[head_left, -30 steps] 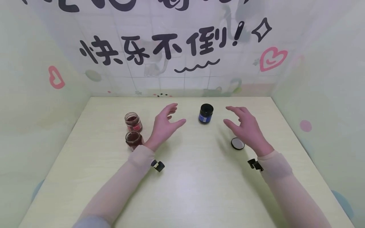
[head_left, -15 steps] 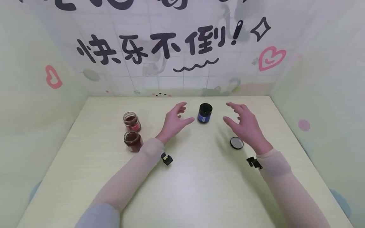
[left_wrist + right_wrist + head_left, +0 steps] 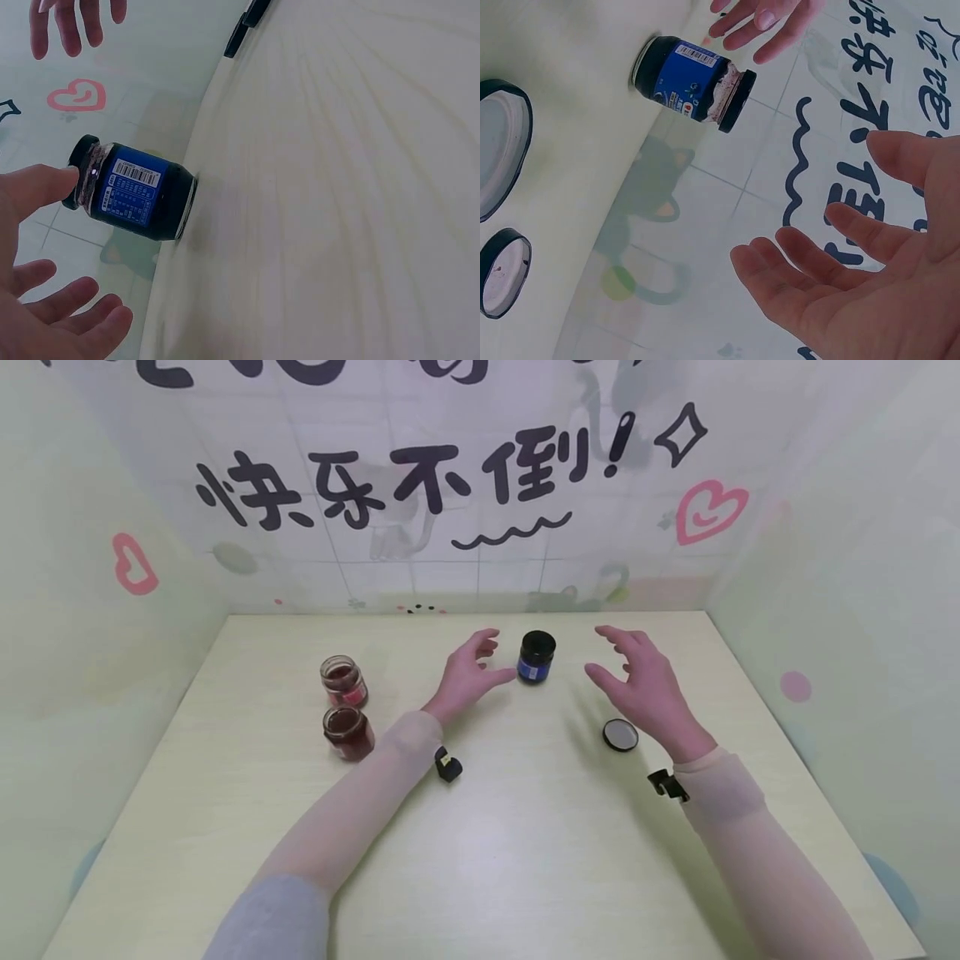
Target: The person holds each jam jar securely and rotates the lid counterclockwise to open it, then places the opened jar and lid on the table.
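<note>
Now your left hand [image 3: 465, 677] has neared the lidded jar [image 3: 536, 658], opposite your right hand [image 3: 651, 690]; both are wide, the jar within reach.

The white back wall [image 3: 517, 578] carries large, dark Chinese characters [image 3: 432, 485] reading "快乐不倒!" below a cut-off line [image 3: 311, 375]. On the black-lidded cylindrical glass jar [image 3: 171, 201], a blue rectangular label [image 3: 133, 193] bears a black-and-white barcode [image 3: 137, 172] and small white print [image 3: 127, 199] too fine to read.
</note>
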The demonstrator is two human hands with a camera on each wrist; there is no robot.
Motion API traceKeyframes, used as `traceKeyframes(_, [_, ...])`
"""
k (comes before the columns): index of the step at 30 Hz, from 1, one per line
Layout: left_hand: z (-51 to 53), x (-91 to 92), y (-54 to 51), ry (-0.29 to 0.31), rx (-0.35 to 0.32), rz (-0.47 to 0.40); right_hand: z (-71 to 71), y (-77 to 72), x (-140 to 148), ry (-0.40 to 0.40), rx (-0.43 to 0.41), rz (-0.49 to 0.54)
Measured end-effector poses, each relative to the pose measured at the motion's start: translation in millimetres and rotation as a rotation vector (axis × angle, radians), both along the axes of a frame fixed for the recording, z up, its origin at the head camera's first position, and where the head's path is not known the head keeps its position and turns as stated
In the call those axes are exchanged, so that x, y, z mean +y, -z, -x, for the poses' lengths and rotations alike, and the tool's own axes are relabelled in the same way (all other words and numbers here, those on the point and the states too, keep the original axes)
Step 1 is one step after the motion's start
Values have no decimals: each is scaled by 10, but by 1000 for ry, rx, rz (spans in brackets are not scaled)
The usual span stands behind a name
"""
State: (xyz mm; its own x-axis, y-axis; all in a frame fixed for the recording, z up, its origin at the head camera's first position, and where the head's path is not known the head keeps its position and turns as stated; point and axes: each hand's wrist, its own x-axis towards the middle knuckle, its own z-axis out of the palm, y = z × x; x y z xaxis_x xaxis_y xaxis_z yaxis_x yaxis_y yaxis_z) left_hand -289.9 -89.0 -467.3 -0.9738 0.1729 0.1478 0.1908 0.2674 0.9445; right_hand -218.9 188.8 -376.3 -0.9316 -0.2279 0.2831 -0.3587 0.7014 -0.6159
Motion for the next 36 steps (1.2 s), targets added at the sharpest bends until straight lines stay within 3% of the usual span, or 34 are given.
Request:
traceKeyframes(12, [161,173,109,60,-53,-15,-6,-4,-19,-1,7,-13])
traceKeyframes(29, [242,360,191,48,-57,14,-21,-31,-47,-3,4,-14])
traceKeyframes(36, [261,422,218,64,-53,-26,-19,-17,-53,-8,15,-7])
